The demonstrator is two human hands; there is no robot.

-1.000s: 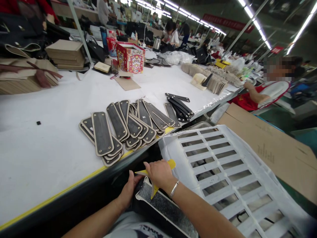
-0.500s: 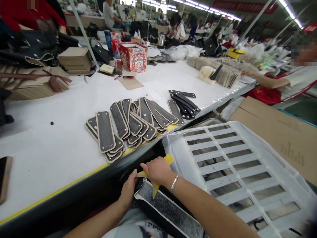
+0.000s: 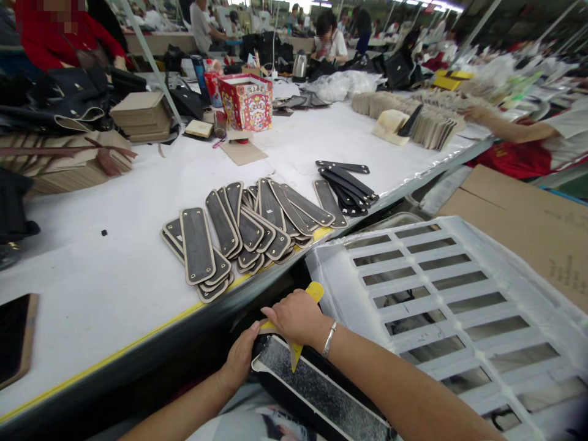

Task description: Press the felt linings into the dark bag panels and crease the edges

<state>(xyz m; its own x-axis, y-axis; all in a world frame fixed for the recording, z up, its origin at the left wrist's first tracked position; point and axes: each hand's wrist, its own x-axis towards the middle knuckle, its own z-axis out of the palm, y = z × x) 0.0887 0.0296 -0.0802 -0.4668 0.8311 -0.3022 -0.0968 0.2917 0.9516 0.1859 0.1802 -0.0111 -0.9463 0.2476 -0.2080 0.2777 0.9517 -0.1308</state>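
A long black piece [image 3: 321, 386] with pale raised edges and a speckled grey face lies slanting over my lap. My left hand [image 3: 239, 360] is closed at its far end, the thumb by a yellow strip [image 3: 296, 355]; its other fingers are partly hidden. My right hand [image 3: 294, 318] is closed around the yellow strip, which sticks out above the knuckles and hangs to a point below them. Beyond my hands, on the table edge, lies a pile of dark oblong pieces [image 3: 198, 245] with beige borders and small metal fittings.
A white slatted crate [image 3: 441, 294] stands close on my right, with a cardboard box [image 3: 519, 214] past it. The white table [image 3: 114, 288] bears a phone [image 3: 17, 337], black straps [image 3: 346, 187], a red patterned box [image 3: 245, 101] and stacked beige pieces. A co-worker's arm [image 3: 509, 125] reaches in at right.
The view has shifted slightly, showing more of the phone at left. Both hands keep nearly the same grip; the yellow strip's hanging point sits slightly farther right.
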